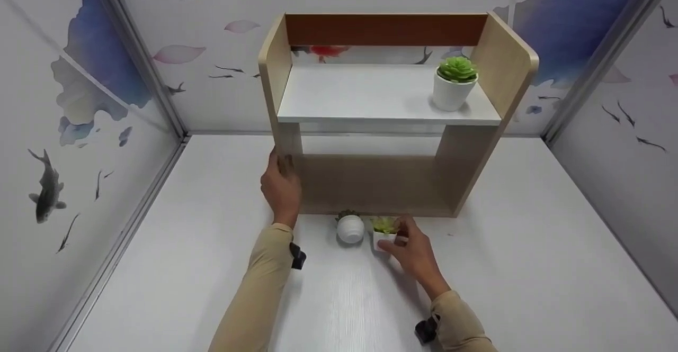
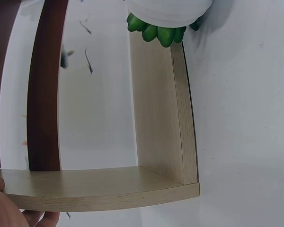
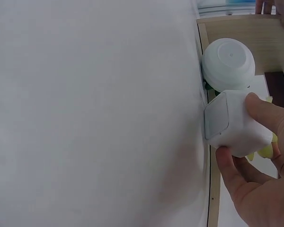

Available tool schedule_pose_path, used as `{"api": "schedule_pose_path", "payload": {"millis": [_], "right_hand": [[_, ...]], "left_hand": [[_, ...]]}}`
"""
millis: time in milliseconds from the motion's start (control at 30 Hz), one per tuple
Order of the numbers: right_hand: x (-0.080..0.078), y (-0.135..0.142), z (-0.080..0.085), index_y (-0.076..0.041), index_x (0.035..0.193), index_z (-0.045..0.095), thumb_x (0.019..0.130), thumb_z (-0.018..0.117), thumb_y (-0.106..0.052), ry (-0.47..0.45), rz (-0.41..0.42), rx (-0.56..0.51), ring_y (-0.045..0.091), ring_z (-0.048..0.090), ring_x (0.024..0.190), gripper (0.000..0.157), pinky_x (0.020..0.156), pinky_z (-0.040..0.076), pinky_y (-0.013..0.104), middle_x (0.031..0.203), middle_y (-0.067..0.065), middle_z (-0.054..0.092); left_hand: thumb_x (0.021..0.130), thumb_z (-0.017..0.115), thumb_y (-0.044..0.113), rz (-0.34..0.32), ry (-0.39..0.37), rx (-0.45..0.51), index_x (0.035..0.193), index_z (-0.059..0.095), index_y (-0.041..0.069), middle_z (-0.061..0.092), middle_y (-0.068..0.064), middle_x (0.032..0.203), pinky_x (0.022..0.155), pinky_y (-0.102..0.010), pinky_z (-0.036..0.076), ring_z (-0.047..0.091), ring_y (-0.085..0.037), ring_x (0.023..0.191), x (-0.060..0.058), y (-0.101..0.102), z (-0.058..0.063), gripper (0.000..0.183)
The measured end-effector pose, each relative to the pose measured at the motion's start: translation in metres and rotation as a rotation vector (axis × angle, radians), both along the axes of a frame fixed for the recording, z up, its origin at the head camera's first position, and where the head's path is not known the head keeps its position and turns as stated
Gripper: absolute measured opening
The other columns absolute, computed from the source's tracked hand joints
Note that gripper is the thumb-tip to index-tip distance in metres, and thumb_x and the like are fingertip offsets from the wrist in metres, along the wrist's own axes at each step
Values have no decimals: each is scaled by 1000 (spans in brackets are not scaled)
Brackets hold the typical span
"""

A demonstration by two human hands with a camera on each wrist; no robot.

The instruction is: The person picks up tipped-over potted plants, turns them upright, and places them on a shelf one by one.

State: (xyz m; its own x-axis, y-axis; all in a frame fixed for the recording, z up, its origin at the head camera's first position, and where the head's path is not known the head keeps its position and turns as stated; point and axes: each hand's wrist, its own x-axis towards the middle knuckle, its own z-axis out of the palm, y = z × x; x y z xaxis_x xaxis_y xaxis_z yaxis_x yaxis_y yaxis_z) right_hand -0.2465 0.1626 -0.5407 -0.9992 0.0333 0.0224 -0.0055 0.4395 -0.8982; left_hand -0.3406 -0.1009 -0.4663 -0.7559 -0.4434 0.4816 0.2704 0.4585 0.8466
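Observation:
My left hand (image 1: 282,189) grips the left side panel (image 2: 99,189) of a light wooden shelf, thumb on one face and fingers on the other. With thumb and fingers, my right hand (image 1: 418,254) pinches a white square pot (image 3: 241,123) holding a yellow-green succulent (image 1: 384,225), in front of the shelf's lower edge. Part of that pot's base shows in the right wrist view. Just left of it, a round white pot (image 1: 350,229) lies tipped over, its base (image 3: 231,55) towards me and its dark green leaves (image 2: 157,34) towards the shelf.
On the shelf's white upper board (image 1: 360,95), a white pot with a green succulent (image 1: 455,84) stands at the right. The wooden lower board (image 1: 371,185) lies beneath. A white table (image 1: 339,309) carries the shelf, and printed walls (image 1: 212,98) enclose it.

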Motion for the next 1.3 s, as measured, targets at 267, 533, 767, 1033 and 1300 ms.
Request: {"api": "schedule_pose_path", "payload": {"millis": [267, 533, 767, 1033, 1300], "right_hand": [[3, -2, 0, -9, 110, 46, 80, 86, -2, -10, 18, -55, 32, 67, 113, 51, 93, 56, 44, 123, 17, 62], [5, -6, -2, -4, 132, 49, 75, 87, 4, 26, 36, -1, 31, 59, 122, 69, 98, 53, 45, 132, 16, 58], [10, -6, -7, -1, 134, 53, 78, 87, 0, 42, 83, 79, 30, 62, 114, 66, 94, 54, 45, 124, 16, 63], [9, -2, -7, 0, 138, 51, 80, 87, -4, 23, 102, 87, 29, 62, 113, 69, 95, 53, 45, 126, 16, 63], [3, 6, -2, -5, 150, 46, 78, 91, -17, -42, 131, 89, 32, 61, 120, 86, 101, 50, 51, 137, 16, 58]], "left_hand": [[106, 56, 9, 2, -25, -2, 144, 56, 5, 66, -16, 136, 103, -45, 51, 64, -29, 126, 0, 0, 0, 38], [106, 56, 10, -6, -25, 6, 146, 55, 6, 64, -16, 139, 105, -45, 49, 61, -29, 130, 1, -1, 0, 40], [107, 55, 13, -4, -41, 2, 147, 54, 8, 64, -14, 140, 105, -44, 50, 62, -26, 129, 2, -1, -1, 40], [107, 55, 11, 2, -37, 3, 146, 55, 7, 65, -15, 138, 104, -45, 50, 63, -28, 128, 2, 0, -2, 39], [108, 54, 15, 11, -32, -8, 144, 57, 6, 67, -14, 136, 102, -44, 52, 64, -27, 126, -1, 1, 1, 37]]}}
